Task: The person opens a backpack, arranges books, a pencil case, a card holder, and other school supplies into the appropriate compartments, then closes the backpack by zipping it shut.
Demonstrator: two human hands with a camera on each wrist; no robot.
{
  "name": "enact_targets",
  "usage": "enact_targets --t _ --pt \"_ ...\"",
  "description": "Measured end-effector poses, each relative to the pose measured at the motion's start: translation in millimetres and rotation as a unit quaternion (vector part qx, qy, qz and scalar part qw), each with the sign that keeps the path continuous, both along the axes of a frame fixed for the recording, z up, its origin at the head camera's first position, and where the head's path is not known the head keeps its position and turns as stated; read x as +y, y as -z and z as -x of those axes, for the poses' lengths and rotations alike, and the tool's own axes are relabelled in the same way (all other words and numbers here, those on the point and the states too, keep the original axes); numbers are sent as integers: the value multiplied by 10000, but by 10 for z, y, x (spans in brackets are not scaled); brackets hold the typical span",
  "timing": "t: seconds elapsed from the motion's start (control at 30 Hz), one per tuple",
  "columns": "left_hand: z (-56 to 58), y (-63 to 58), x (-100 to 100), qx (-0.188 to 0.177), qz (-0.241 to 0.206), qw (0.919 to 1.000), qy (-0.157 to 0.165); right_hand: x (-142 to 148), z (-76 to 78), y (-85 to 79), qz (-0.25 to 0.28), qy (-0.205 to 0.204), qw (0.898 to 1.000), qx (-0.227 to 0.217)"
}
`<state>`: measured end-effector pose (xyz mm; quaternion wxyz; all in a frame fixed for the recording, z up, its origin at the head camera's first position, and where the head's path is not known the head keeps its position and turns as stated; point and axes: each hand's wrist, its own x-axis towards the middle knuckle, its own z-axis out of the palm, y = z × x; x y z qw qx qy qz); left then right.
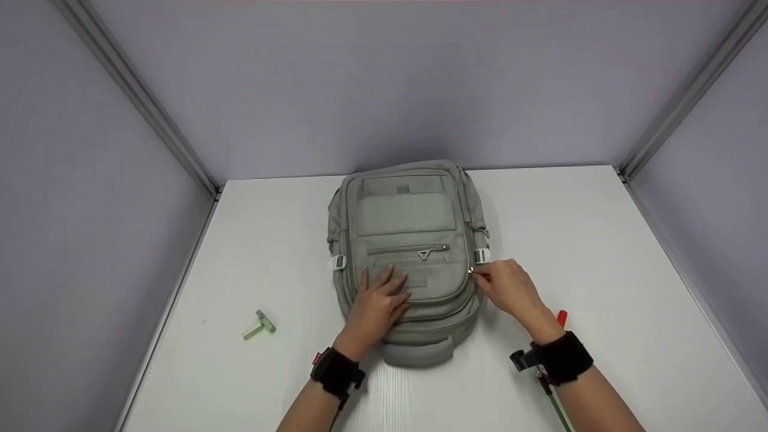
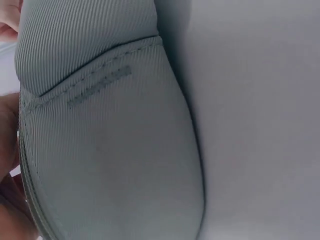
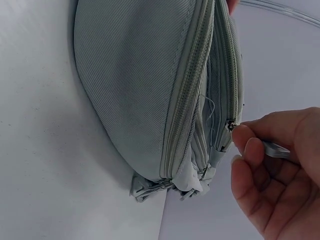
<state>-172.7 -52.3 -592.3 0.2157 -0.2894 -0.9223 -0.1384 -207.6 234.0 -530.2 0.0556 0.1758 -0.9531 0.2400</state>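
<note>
A grey-green backpack lies front side up on the white table, its padded top handle toward me. My left hand rests on the front panel with its fingers spread. At the right edge of that panel, my right hand pinches a zipper pull between thumb and finger. In the right wrist view the zipper slider sits near the end of its closed teeth. Another zipper with a triangular pull crosses the front panel.
To the left on the table lies a small light-green T-shaped object. Something red shows behind the right wrist. White strap buckles sit on the backpack's sides. Pale panels stand at the back and both sides.
</note>
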Motion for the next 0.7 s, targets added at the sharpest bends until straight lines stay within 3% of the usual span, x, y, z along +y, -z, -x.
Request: enact_targets --t 0.17,0.37,0.7 --pt "32 47 33 478 -287 9984 -34 -13 -36 13 33 9 10000 -69" --pt "24 -36 89 417 -765 9960 -194 -40 -131 25 149 -57 9995 -288" --pt "33 -139 138 628 -1337 9887 -268 -119 -243 -18 1100 -580 9897 -702"
